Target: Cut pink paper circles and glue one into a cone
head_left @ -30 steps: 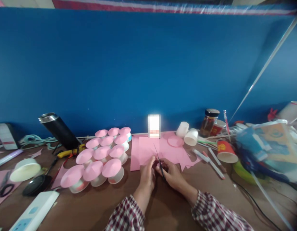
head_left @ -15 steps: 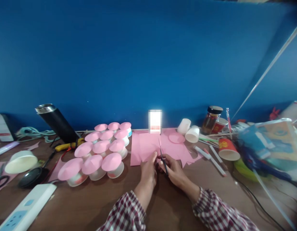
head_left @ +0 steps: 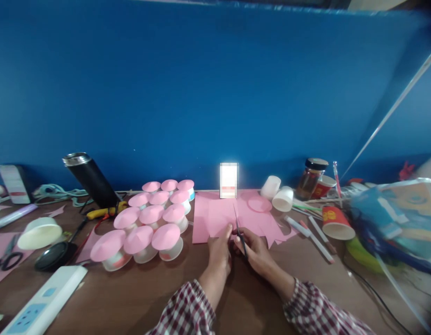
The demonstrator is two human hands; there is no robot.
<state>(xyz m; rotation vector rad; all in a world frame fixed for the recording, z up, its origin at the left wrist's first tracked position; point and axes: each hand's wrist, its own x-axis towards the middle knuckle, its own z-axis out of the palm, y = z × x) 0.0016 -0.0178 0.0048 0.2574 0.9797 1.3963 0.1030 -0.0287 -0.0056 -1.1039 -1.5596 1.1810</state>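
Observation:
My left hand is closed on the near edge of a piece of pink paper, its thumb lying on top. In my right hand is a pair of dark-handled scissors, the blades pointing away from me and lying over the paper's right side. Both hands are close together at the near edge of the pink sheets. Whether the blades are spread is too fine to tell. A pink paper circle lies just beyond, to the right.
Several paper cups with pink cone tops stand to the left. White cups, markers and a red cup lie to the right. A lit phone leans at the blue wall. A power strip is front left.
The camera has turned slightly, so everything sits a little further right and lower in view. Both hands keep their hold on the paper and the scissors.

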